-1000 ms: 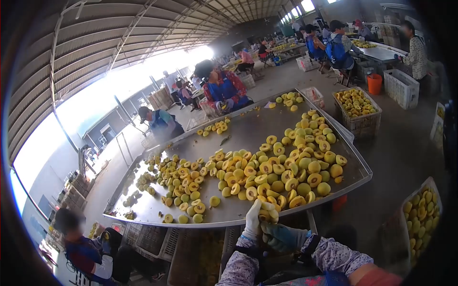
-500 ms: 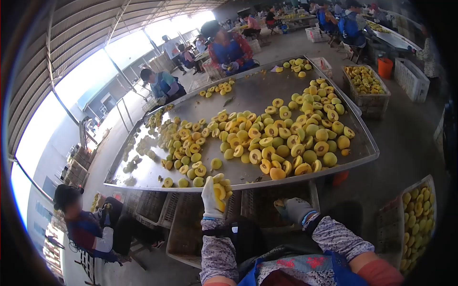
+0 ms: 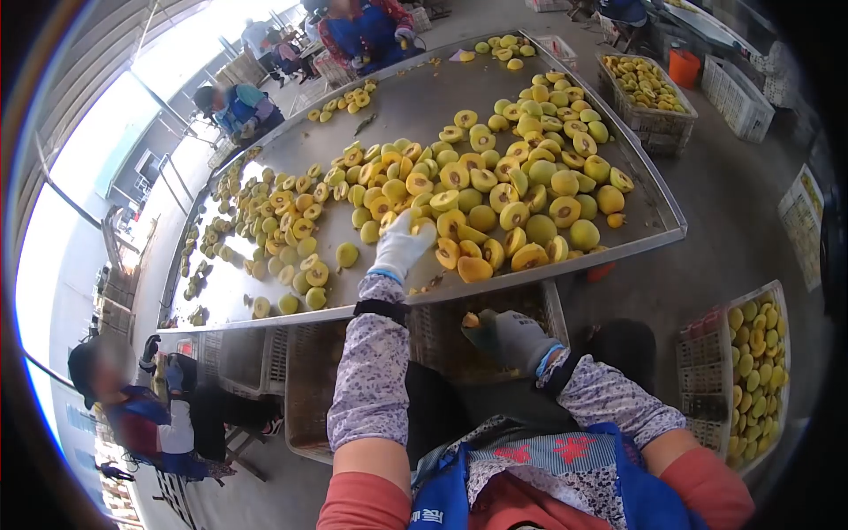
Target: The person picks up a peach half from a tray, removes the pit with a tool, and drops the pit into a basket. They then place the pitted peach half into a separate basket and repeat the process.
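Reaching farther than before, left hand (image 3: 403, 247) at the fruit pile (image 3: 541, 171)

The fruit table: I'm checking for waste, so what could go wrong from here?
1. The left hand is among the piled fruit on the metal table; it might dislodge some.
2. Several pieces lie close to the table's front rim, so a nudge could send one over.
3. A small item, too unclear to identify, shows at the right hand near a crate; it might drop.
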Demonstrator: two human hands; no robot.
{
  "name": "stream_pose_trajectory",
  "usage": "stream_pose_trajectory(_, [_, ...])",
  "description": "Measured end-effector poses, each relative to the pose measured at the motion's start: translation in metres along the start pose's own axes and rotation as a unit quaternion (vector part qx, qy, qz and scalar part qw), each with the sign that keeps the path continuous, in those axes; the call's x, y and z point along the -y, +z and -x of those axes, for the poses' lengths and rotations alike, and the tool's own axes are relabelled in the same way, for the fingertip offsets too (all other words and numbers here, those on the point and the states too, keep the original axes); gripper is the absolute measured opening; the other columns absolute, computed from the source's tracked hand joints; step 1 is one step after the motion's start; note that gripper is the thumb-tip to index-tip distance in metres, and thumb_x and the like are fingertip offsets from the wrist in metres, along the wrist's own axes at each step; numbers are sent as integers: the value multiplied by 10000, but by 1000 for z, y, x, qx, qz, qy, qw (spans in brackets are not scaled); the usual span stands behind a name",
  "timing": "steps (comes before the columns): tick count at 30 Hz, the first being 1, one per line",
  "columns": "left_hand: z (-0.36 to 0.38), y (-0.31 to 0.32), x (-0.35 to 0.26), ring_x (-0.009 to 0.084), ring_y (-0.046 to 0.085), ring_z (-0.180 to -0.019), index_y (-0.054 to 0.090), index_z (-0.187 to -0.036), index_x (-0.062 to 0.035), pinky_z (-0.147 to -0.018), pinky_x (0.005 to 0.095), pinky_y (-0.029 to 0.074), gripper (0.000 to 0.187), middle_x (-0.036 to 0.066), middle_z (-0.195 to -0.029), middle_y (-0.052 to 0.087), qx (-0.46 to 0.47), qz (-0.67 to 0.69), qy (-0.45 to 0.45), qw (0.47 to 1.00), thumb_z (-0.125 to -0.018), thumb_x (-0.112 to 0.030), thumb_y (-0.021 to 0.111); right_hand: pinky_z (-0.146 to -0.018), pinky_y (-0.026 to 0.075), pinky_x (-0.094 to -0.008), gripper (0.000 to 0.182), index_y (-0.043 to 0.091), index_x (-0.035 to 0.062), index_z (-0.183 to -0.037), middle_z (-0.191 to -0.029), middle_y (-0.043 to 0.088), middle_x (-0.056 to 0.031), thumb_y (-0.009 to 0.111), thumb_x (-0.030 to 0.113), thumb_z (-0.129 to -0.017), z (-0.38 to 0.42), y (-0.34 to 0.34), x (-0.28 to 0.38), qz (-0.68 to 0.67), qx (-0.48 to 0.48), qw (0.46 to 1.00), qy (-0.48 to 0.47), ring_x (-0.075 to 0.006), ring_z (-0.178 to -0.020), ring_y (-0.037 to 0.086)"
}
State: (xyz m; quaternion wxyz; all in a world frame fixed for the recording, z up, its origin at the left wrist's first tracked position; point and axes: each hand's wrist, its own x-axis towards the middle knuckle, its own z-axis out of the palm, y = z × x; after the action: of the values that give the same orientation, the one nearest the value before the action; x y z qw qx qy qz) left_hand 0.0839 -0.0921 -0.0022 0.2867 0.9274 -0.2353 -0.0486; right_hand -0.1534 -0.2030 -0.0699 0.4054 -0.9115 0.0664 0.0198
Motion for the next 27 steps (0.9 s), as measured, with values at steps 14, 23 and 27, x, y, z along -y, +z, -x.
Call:
stream_pose_trajectory(14, [-10,27,14,379,499,-1296,625,-1269,-169,-1078,452,438,437,159,-1389,517,139,-256,32,956,-869,-338,583,-810,540,-505,409,676,64,-987,-883,707,-223,529,446,-988,1,-4,17,28,4,999,-32,-415,-880,693])
stream_pose_trajectory(23, [37,20,50,138,679,-848,621,-1241,-8,-745,249,554,465,74,-971,698,60,411,-104,904,-807,-69,775,-711,521,-342,302,639,11,-1079,-845,702,-153,621,302,-1002,-16,2,21,-186,-118,973,-68,-242,-773,686])
stream_pose_trajectory(27, [71,8,1,130,662,-905,642,-1185,31,-806,260,548,285,87,-1035,694,-78,504,-19,860,-945,-117,682,-673,486,-269,252,640,10,-1067,-799,665,-49,599,255,-1025,-48,44,-9,-234,-224,926,-192,-93,-740,597])
